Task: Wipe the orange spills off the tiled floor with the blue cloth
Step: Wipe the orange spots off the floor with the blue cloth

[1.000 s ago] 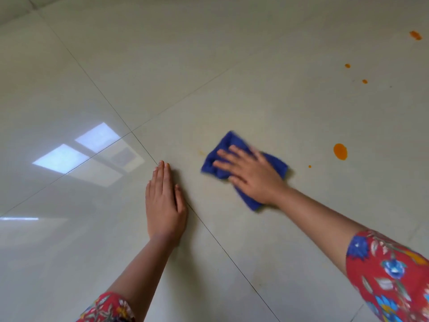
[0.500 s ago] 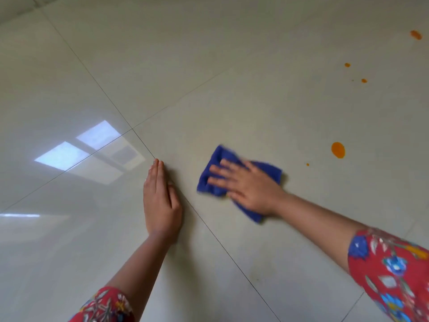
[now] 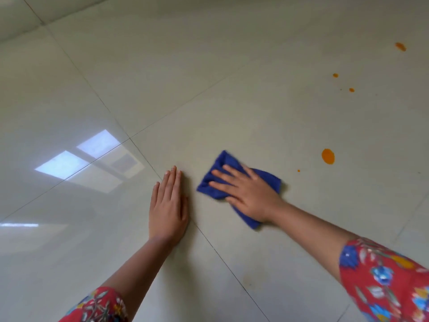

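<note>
A folded blue cloth (image 3: 219, 169) lies flat on the glossy pale tiled floor (image 3: 232, 77). My right hand (image 3: 246, 191) presses down on it with straight, spread fingers. My left hand (image 3: 168, 205) rests flat on the floor just left of the cloth, fingers together, beside a grout line. To the right of the cloth sits a large orange spill (image 3: 328, 156) with a tiny orange dot (image 3: 298, 170) near it. Further back on the right are two small orange drops (image 3: 335, 75) (image 3: 351, 90) and a bigger orange smear (image 3: 400, 46).
Grout lines cross the floor and meet left of the cloth. A bright window reflection (image 3: 79, 156) shines on the tiles at the left. My red floral sleeves (image 3: 385, 280) show at the bottom edge.
My right hand slid the cloth back toward me and then a little away again. The left hand stayed planted on the floor. The orange spills look unchanged.
</note>
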The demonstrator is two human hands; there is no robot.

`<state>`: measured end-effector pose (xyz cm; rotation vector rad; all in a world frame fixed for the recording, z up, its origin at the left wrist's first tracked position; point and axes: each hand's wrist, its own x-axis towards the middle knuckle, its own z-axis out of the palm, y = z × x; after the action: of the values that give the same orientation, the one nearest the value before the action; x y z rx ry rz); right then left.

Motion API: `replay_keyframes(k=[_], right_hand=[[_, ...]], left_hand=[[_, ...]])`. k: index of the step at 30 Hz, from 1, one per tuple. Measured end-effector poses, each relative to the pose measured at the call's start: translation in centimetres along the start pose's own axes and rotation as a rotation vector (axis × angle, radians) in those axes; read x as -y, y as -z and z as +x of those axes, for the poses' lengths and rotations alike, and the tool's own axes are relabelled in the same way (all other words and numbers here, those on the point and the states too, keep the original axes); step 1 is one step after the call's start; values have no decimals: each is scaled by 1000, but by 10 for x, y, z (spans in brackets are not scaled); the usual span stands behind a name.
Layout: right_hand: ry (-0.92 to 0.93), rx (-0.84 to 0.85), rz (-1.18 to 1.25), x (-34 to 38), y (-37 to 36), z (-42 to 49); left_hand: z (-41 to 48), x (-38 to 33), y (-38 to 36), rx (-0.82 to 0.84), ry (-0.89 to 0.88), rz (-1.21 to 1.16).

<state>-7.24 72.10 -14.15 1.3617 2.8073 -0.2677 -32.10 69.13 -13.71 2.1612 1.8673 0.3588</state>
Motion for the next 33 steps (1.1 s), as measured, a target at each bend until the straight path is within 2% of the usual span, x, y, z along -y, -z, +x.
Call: replay_keyframes(k=[1,4,5,6,9,10,12,15,17,18,21,22,23,25,27,29,31,33], right_hand=[[-87,-11,0,-23,1,-13],[-530,-79,43,-54,14,-16],[-579,-104,39,-49,14,-14],[-525,-108,27,-39,13,-14],[-204,20,6,-29,5,-70],[-180,43,10,-38,6,-96],[-304,11,4,-66,7,-127],[-716,-105,-5,-92,7,-112],[-791,-163,11,-78,7,-85],[-693,-145,-3,-66,5,-82],[-199,33,-45,-43,0,-132],[-160,51,-19,-51,2,-153],[-219,30,7,-64,3,-169],[-556,-38,50,-97,3,-184],[-911,-123,21,-128,8,-165],[-1130,-166,31,-151,19,-119],[-1122,-147,58,-152,25,-68],[-859,-115,20,-126,21,-40]], left_hand=[[1,-7,-2,21,-29,-4],[15,-46,-12,68,-101,-57],[20,-61,-17,81,-109,-69],[24,-74,-21,88,-106,-81],[26,-100,-39,121,-119,-67],[22,-104,-45,139,-148,-20],[17,-104,-50,156,-207,73],[20,-105,-52,173,-210,99],[19,-106,-52,177,-206,114],[19,-106,-52,177,-209,113],[17,-105,-50,179,-215,99],[17,-104,-51,182,-212,99],[17,-104,-50,183,-206,101],[17,-106,-51,182,-200,105],[16,-106,-51,181,-197,108],[16,-106,-51,178,-199,109],[17,-106,-51,180,-203,103],[16,-105,-50,176,-209,105]])
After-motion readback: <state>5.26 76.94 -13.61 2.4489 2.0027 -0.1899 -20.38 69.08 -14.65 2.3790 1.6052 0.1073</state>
